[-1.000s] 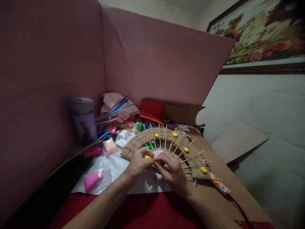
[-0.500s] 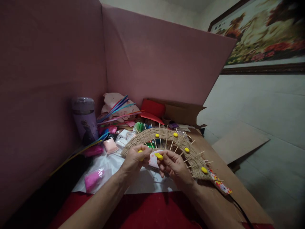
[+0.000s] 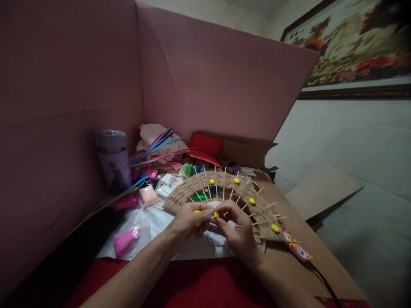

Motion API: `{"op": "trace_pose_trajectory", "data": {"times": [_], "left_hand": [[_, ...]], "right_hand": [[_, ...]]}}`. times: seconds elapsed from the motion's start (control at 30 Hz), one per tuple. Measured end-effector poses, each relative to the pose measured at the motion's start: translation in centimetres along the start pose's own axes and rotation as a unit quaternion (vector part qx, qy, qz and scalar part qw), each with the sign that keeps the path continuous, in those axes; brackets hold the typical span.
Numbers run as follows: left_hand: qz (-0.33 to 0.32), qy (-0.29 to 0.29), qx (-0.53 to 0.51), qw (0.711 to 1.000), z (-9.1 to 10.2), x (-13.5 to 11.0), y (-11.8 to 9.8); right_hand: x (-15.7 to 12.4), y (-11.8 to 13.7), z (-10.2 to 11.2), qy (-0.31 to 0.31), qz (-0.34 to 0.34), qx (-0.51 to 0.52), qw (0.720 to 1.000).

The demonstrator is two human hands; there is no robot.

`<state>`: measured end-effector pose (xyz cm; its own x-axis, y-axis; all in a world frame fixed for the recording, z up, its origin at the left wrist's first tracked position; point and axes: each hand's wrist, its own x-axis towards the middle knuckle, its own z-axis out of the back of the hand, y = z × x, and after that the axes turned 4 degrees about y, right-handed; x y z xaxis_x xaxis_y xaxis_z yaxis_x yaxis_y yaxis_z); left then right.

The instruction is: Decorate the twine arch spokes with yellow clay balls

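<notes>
Between the thumb and fingertips of my right hand [image 3: 236,231] is a small piece of yellow modelling clay [image 3: 216,214]. My left hand [image 3: 189,220] is closed on another yellow lump of clay [image 3: 198,217], partly hidden by its fingers, and its fingertips come close to the piece in my right hand. Just beyond both hands lies a half-ring woven from brown cord [image 3: 189,188] over thin wooden sticks. Several flattened yellow clay dots [image 3: 252,201] sit on its woven band. A patterned handle strip [image 3: 298,248] shows at its right end.
A purple tumbler [image 3: 114,162] stands at the left beside colourful pipe cleaners [image 3: 154,149]. Packets of pink clay [image 3: 126,241] and peach clay [image 3: 148,196] lie on the white sheet [image 3: 150,248]. Brown cardboard [image 3: 295,278] covers the right side; a pink panel [image 3: 218,77] rises behind.
My hands have come closer together, the left moving right. The yellow piece in my right hand, stretched out before, now looks smaller and sits between the fingertips of both hands.
</notes>
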<state>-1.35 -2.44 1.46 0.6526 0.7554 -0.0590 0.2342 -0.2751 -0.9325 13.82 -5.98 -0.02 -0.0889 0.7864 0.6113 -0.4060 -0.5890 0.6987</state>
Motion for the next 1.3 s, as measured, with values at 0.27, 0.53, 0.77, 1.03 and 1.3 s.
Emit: {"op": "trace_pose_trajectory", "data": {"times": [0.27,0.53,0.77,1.03,1.3], "left_hand": [[0.001,0.007,0.008,1.000,-0.34,-0.25,-0.16],[-0.009,-0.015,0.008,1.000,-0.02,-0.11,0.05],[-0.012,-0.016,-0.033,0.999,-0.25,-0.09,-0.14],[0.010,-0.004,-0.059,0.998,-0.73,-0.25,-0.10],[-0.017,-0.059,-0.101,0.993,-0.89,-0.07,-0.20]], "right_hand": [[0.32,0.23,0.36,0.012,0.042,-0.035,0.998],[0.08,-0.02,0.40,0.010,0.076,-0.070,0.995],[0.04,-0.01,0.57,0.010,0.053,-0.024,0.998],[-0.06,-0.04,0.21,0.004,0.052,-0.018,0.998],[-0.06,0.36,-0.05,0.009,0.040,-0.039,0.998]]}}
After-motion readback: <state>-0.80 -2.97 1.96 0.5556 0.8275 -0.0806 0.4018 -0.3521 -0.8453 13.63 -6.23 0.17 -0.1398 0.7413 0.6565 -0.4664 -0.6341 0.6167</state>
